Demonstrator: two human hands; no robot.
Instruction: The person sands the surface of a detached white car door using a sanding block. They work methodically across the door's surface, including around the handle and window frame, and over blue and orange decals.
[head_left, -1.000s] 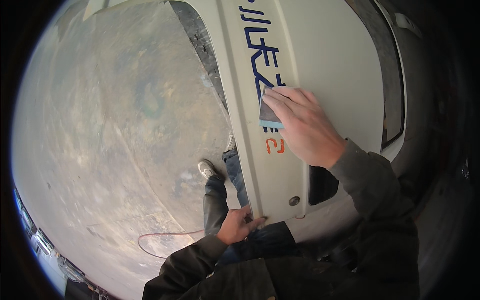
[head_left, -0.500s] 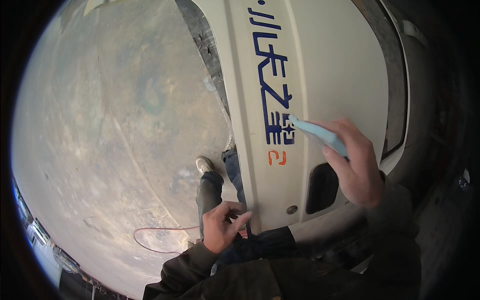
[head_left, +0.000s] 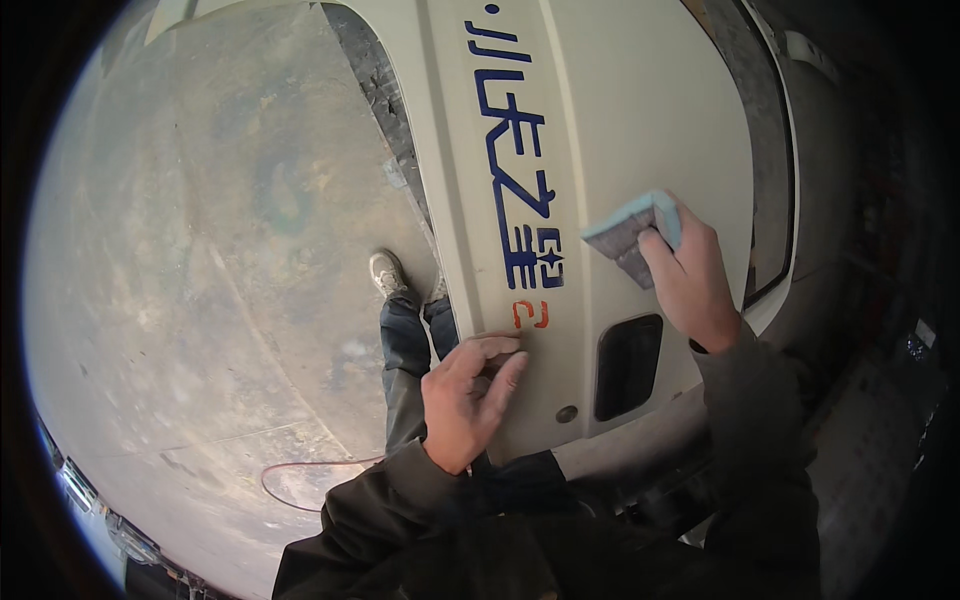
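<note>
My right hand is closed on a bent sanding pad, light blue on one side and dark grey and grimy on the other. It is held over the cream vehicle panel, just right of the dark blue lettering. Whether the pad touches the panel I cannot tell. My left hand is at the panel's left edge, its fingers loosely bent, the thumb apart and nothing seen in them. Its fingertips are just below a small orange-red marking with worn outlines.
A dark oval recess and a small round plug sit low on the panel. A dark-edged window opening borders it on the right. Left lies the stained floor, with a thin red hose and a shoe.
My right hand has tilted the pad so its dark face shows, and the pad has come off the lettering to the right. My left hand has moved up toward the orange marking.
</note>
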